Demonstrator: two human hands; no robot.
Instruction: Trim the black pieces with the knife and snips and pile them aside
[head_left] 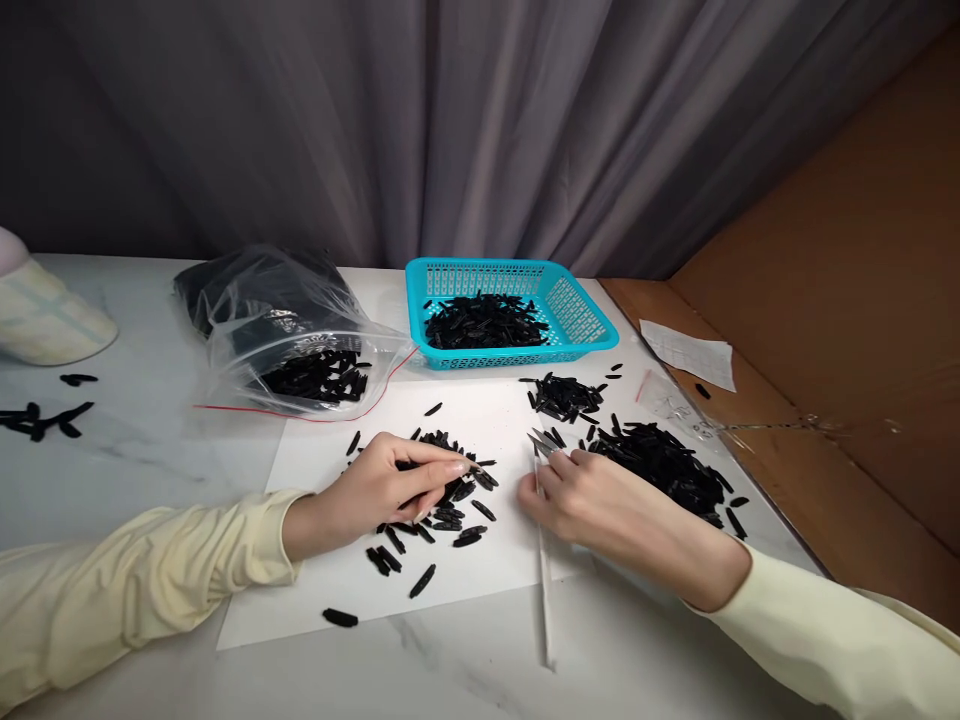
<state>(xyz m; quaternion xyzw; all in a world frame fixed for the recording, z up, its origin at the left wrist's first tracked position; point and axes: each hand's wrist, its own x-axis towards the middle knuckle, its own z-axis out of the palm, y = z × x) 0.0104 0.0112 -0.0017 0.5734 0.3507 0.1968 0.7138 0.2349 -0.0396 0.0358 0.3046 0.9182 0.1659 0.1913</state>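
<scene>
My left hand [401, 480] is closed in a pinch at a small, narrow black piece [486, 478], just beyond the thumb and fingertip. Under and around that hand spreads a loose pile of similar black pieces [450, 515] on a white sheet [300, 590]. My right hand [577, 490] is closed around small scissors [541, 443]; their pointed metal blades stick out to the upper left, and the handles are hidden in the palm. A thin white strip [546, 610] runs from beneath the right hand toward the table's front.
Behind the hands stands a blue basket [510, 357] holding black pieces. An open zip bag [300, 310] of them lies left of it. More piles [660, 465] lie on the right, near a small clear bag [671, 405] and paper slip [688, 352]. A cardboard wall [847, 270] borders the right side.
</scene>
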